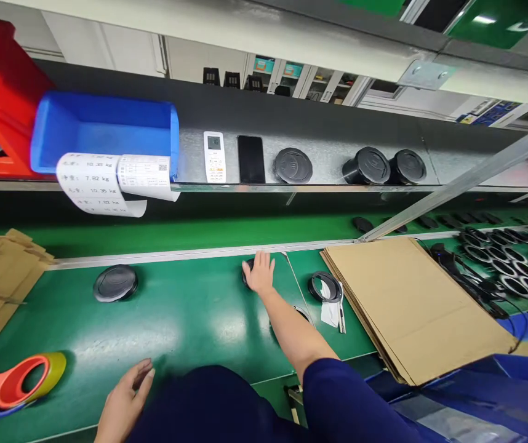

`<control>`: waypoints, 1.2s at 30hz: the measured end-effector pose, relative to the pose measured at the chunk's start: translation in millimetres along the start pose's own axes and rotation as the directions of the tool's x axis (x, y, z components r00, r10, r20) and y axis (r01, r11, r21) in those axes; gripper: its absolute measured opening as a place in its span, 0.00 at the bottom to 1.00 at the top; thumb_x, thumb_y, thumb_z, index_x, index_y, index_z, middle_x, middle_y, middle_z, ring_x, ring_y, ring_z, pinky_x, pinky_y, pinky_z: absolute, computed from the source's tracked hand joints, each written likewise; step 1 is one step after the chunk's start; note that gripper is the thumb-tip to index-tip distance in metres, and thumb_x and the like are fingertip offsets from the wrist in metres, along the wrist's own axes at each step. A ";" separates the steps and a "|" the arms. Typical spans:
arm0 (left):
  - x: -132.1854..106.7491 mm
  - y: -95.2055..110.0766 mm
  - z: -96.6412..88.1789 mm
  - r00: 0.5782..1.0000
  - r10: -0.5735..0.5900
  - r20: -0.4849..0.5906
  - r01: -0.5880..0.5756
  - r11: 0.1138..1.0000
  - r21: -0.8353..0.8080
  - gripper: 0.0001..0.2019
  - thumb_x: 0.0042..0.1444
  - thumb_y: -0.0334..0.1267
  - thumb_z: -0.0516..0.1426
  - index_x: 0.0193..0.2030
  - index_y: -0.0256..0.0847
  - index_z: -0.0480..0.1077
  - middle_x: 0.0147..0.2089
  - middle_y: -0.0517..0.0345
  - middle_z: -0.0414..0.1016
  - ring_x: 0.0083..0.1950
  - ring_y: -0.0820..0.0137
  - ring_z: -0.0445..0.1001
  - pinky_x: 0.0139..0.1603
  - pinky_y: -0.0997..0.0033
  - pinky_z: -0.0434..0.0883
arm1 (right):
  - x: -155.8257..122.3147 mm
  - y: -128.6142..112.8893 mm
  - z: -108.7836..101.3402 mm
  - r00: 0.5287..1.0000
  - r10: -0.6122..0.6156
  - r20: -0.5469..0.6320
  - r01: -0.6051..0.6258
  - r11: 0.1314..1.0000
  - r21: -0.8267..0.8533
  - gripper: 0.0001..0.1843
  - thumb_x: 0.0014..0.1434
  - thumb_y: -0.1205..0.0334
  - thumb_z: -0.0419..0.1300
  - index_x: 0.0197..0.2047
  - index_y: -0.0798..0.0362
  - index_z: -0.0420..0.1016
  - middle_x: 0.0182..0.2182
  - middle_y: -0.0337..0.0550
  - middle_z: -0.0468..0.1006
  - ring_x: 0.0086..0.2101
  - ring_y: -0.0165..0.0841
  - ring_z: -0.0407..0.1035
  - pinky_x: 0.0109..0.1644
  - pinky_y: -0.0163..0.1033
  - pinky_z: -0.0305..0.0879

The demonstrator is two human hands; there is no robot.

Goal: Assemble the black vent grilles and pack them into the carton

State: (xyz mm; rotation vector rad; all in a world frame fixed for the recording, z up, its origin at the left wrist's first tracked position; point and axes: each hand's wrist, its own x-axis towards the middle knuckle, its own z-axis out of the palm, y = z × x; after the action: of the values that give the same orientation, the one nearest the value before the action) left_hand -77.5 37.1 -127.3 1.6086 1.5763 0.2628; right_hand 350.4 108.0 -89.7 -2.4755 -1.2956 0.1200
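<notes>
My right hand [261, 275] reaches to the far side of the green work surface [185, 320], its fingers spread over a black round part [246, 271]. Most of that part is hidden beneath the hand. Near the front edge, my left hand [128, 397] hovers with fingers loosely bent and thumb apart, holding nothing. Farther left lies a black round lid [115, 283]. Under my right forearm, another round piece [303, 314] is partly covered. To the right, a black ring [325, 287] rests by a white paper [330, 312] and a slim pen-like tool [341, 311].
A tape dispenser [24, 381] sits front left, beside folded cardboard [0, 283]. Cardboard sheets [412, 295] are stacked right, with several black rings [499, 261] beyond. A shelf above bears a blue bin [107, 117], label roll [93, 184], remote control [215, 157] and phone [251, 159].
</notes>
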 end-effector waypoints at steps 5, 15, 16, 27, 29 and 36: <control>-4.2 -1.2 2.0 0.999 0.023 -0.033 -0.023 1.000 -0.019 0.23 0.52 0.58 0.52 0.47 0.46 0.71 0.50 0.57 0.78 0.55 0.59 0.74 0.55 0.64 0.71 | 0.0 14.0 25.8 0.935 0.129 0.330 -0.171 0.980 0.101 0.43 0.56 0.38 0.55 0.67 0.53 0.51 0.68 0.57 0.45 0.67 0.51 0.35 0.66 0.62 0.35; -22.2 0.5 5.5 0.999 -0.011 -0.043 0.000 0.969 -0.249 0.27 0.51 0.58 0.54 0.48 0.38 0.70 0.50 0.48 0.77 0.54 0.58 0.74 0.59 0.59 0.68 | -65.8 -44.0 34.9 0.709 0.117 0.695 -0.516 0.758 0.399 0.16 0.54 0.53 0.65 0.33 0.50 0.61 0.22 0.35 0.69 0.22 0.29 0.69 0.25 0.34 0.70; -24.8 5.4 4.2 0.999 -0.023 -0.036 0.012 0.957 -0.289 0.28 0.51 0.57 0.54 0.49 0.36 0.69 0.50 0.45 0.77 0.55 0.58 0.73 0.60 0.58 0.66 | -77.6 -56.6 37.4 0.666 0.078 0.742 -0.550 0.723 0.418 0.15 0.56 0.53 0.63 0.32 0.50 0.59 0.20 0.32 0.67 0.18 0.27 0.66 0.22 0.33 0.69; -82.4 46.5 -18.9 0.934 -0.312 0.177 0.295 0.389 -0.873 0.31 0.53 0.60 0.56 0.56 0.39 0.63 0.54 0.42 0.71 0.45 0.60 0.76 0.45 0.55 0.73 | -185.7 -147.0 28.3 0.224 -0.326 0.919 -0.672 0.631 0.388 0.16 0.56 0.56 0.63 0.30 0.51 0.58 0.14 0.30 0.66 0.12 0.23 0.59 0.15 0.27 0.60; -100.0 42.7 -17.7 0.938 -0.321 0.130 0.239 0.326 -0.915 0.30 0.50 0.52 0.62 0.56 0.40 0.64 0.52 0.45 0.74 0.46 0.60 0.76 0.45 0.57 0.74 | -203.2 -153.2 23.5 0.243 -0.418 0.875 -0.622 0.625 0.471 0.18 0.52 0.53 0.66 0.31 0.50 0.59 0.15 0.28 0.67 0.12 0.23 0.59 0.14 0.27 0.58; -165.1 25.8 -20.8 0.933 -0.285 -0.218 -0.120 0.325 -0.938 0.33 0.48 0.42 0.66 0.60 0.41 0.63 0.61 0.47 0.68 0.62 0.55 0.65 0.59 0.59 0.67 | -243.6 -178.4 -5.3 0.255 -0.698 0.669 -0.428 0.539 0.725 0.14 0.42 0.61 0.66 0.34 0.52 0.68 0.29 0.33 0.74 0.30 0.27 0.68 0.36 0.33 0.65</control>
State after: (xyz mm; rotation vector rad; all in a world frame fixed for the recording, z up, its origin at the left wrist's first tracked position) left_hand -103.3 -98.8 -31.2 0.4976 1.2667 1.2463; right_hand 70.9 2.8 -44.6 -1.0988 -1.2735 2.0357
